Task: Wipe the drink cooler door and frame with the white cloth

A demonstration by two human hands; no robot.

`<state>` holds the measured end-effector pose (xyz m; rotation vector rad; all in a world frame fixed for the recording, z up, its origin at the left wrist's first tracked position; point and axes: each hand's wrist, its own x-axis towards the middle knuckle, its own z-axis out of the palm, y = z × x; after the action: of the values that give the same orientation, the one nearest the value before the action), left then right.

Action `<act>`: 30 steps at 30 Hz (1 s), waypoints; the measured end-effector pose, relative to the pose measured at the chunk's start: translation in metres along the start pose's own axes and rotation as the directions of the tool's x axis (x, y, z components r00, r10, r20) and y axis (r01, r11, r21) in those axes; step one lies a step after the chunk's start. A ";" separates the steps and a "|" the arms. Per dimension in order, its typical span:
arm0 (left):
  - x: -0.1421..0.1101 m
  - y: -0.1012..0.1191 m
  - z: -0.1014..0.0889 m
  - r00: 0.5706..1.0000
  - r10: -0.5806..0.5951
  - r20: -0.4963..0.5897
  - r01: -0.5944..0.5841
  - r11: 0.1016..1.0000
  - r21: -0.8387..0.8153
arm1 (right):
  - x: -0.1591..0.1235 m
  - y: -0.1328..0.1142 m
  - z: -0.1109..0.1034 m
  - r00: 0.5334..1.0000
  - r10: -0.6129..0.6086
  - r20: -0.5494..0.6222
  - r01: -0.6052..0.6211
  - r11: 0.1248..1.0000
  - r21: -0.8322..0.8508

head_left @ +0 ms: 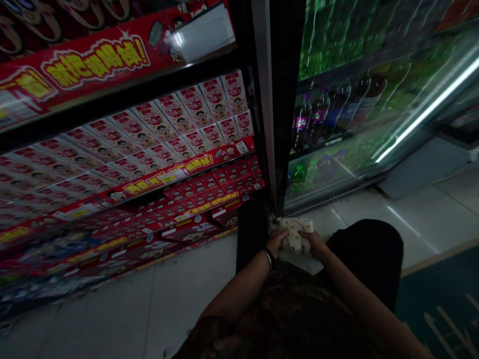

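Note:
A pale cloth with small dots (295, 230) is bunched low against the bottom corner of a glass-door drinks fridge (337, 144), near the floor. My left hand (276, 242), with a dark band on its wrist, grips the cloth's left side. On the cloth's right side my right hand (313, 243) holds it too. Both forearms reach down from the lower middle of the view. My dark-clothed knee (368, 249) is bent just right of the hands.
Shelves packed with red and white drink cartons (179, 124) fill the left. The black fridge frame (279, 99) stands upright in the middle. Dark and green bottles (322, 114) sit behind the glass. Pale floor tiles (130, 309) lie below; a dark green mat (441, 309) is at right.

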<state>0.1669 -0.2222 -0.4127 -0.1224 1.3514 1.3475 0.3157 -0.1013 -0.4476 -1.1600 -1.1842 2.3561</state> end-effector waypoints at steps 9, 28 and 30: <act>0.006 0.000 -0.002 0.997 0.071 -0.020 -0.071 0.996 -0.051 | -0.001 -0.002 0.002 0.994 0.110 0.020 -0.112 0.973 0.201; 0.006 0.001 -0.003 0.952 0.306 -0.025 -0.288 0.919 0.268 | -0.002 -0.019 -0.001 0.993 0.103 0.063 -0.119 0.918 0.379; 0.007 0.000 -0.004 0.955 0.298 -0.010 -0.278 0.904 0.325 | -0.004 -0.020 0.001 0.991 0.114 0.069 -0.132 0.919 0.372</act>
<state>0.1621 -0.2204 -0.4186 0.2719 1.6700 1.3518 0.3154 -0.0909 -0.4298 -1.0759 -0.6395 2.5644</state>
